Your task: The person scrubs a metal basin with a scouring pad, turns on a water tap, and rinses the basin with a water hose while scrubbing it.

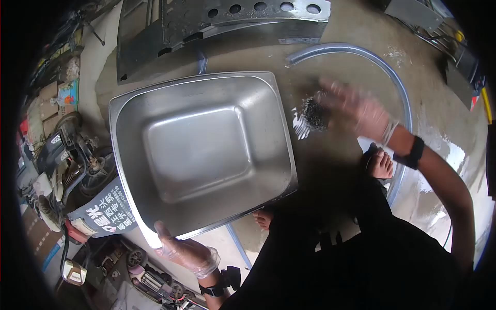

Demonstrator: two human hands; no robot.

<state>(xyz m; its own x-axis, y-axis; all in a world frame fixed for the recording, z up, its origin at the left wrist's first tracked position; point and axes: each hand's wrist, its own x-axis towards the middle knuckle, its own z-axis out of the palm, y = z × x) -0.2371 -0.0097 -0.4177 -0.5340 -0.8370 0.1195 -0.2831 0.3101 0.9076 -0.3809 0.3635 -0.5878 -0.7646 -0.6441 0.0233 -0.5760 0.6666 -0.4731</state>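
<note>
A rectangular stainless steel basin [201, 139], tilted slightly in view, shows its bare, wet-looking inside. My left hand [181, 253], in a clear plastic glove, holds the rim at the basin's near left corner, thumb over the edge. To the right of the basin, apart from it, is my right hand [356, 108], also in a clear glove. Its fingers look stretched out but are smeared by motion. Beside those fingertips lies a dark, speckled patch [314, 112] with bright glints; whether it is a scouring pad or wet floor I cannot make out.
A clear hose [395, 77] curls over the wet floor on the right. Beyond the basin stands a metal frame [248, 15] with round holes. At left are a wheeled machine [90, 165] and a printed sheet [106, 212]. My bare feet [381, 164] are close by.
</note>
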